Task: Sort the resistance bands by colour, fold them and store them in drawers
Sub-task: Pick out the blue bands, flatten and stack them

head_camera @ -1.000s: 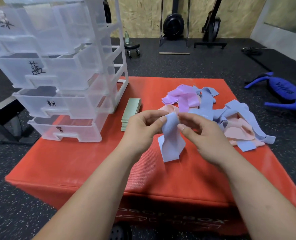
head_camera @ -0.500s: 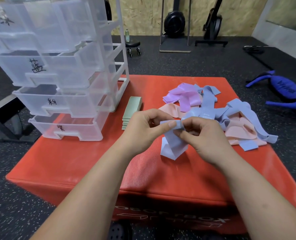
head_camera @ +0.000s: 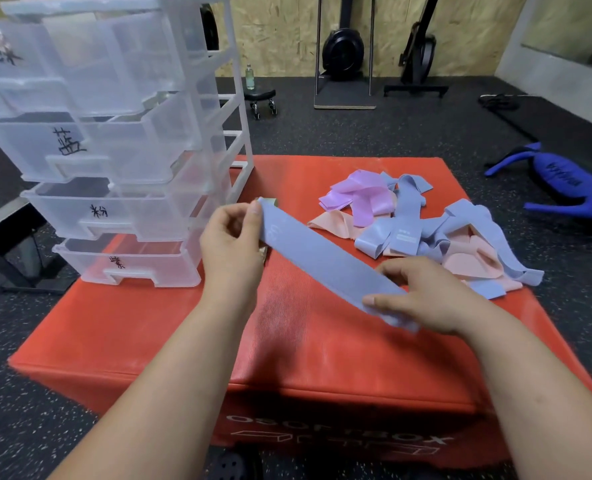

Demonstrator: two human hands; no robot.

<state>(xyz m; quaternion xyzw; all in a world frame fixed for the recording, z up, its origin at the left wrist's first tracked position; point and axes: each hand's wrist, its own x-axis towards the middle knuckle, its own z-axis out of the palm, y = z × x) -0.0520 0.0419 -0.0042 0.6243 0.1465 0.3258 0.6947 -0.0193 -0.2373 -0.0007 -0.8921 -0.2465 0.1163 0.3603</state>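
Two hands are holding one blue resistance band (head_camera: 322,261) pulled out flat over the red plyo box (head_camera: 287,368). The left hand (head_camera: 230,244) is pinching the far end between thumb and curled fingers, up near the drawer tower (head_camera: 218,140). The right hand (head_camera: 429,296) is gripping the near end, thumb lying on top of the fabric and fingers wrapping under it, lower and closer to the body. So the band's long axis is running on a diagonal, from far-left down to near-right, with an end in each hand. Folding is looking like the step in hand, and it is turning on that line: one end is needing to travel along the axis to meet the other. The left hand, sitting nearer the drawers, is looking better placed to carry the folded strip across. The band is showing as a wide, flat, matt strip in pale periwinkle, smooth and untwisted, with a faint mark printed near its left end. Its mates are lying in a loose heap (head_camera: 426,233) of blue, pink and purple on the box's far-right part, well apart from the tower, whose second drawer (head_camera: 79,147) is bearing a handwritten label
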